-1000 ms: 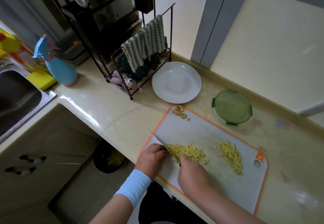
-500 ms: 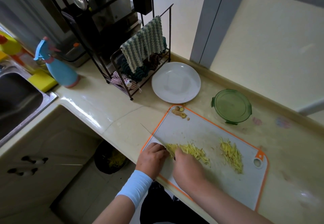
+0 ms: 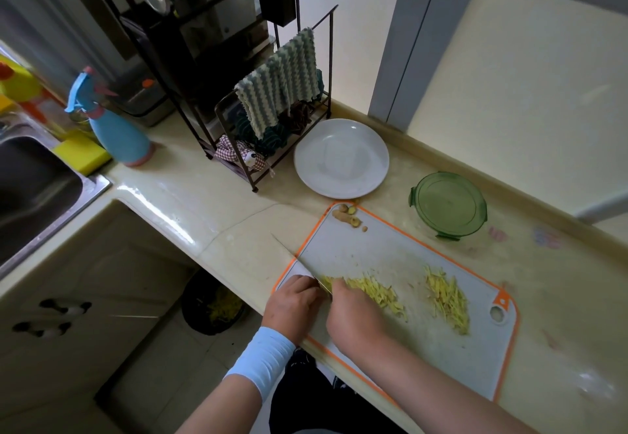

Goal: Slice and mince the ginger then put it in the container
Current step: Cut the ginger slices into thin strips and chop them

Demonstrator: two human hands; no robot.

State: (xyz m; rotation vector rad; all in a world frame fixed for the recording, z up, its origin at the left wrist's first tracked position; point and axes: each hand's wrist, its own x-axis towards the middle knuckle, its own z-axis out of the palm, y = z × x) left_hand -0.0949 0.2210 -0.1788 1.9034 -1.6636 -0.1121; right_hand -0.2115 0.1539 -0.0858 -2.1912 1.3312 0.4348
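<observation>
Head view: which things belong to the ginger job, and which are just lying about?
In use: right hand, knife, left hand, cutting board, ginger being cut, sliced ginger pile, ginger scraps, green container.

Lying about: white plate, spray bottle, yellow sponge, striped cloth, sink.

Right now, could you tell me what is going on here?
A person is mincing ginger on a white, orange-rimmed cutting board. The right hand grips a steel knife; the left hand rests beside its blade. Two piles of yellow ginger strips lie on the board. The round green container sits closed beyond it.
</observation>
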